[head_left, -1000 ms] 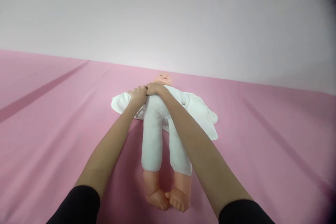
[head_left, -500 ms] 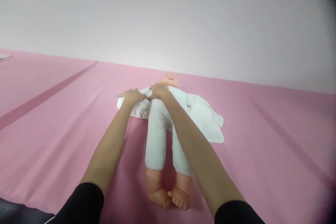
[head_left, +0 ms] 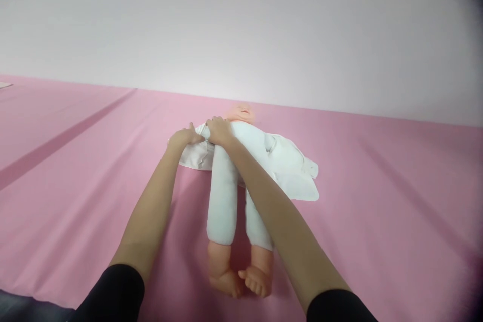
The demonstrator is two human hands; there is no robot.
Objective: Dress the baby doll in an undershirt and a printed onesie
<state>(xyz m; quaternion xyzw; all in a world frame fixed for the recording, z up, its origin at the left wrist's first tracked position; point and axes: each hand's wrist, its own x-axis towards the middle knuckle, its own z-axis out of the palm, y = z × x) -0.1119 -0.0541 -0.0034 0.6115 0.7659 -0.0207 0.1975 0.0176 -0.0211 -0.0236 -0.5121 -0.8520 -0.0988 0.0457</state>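
Note:
A baby doll (head_left: 222, 196) with a white cloth body lies on its back, its bare plastic feet pointing toward me. Under its body and out to both sides spreads a white baby garment (head_left: 298, 187). At the left, my left hand (head_left: 184, 137) is closed on the garment's sleeve. My right hand (head_left: 220, 131) wraps over the doll's arm near the shoulder, close beside the left one. My fingertips and the doll's arm inside the sleeve are mostly hidden. The garment's right sleeve lies flat beside the doll.
Pink cloth (head_left: 377, 221) with several creases covers the table. A pale wall or panel (head_left: 241, 25) rises behind the doll's head. At the far left edge lies a small light-coloured flat item (head_left: 4, 84). Something dark (head_left: 26, 307) shows past the lower left edge.
Both hands have shifted slightly left, and the left hand now sits nearer the sleeve's outer end. The view has tilted a little; the doll stays in about the same place.

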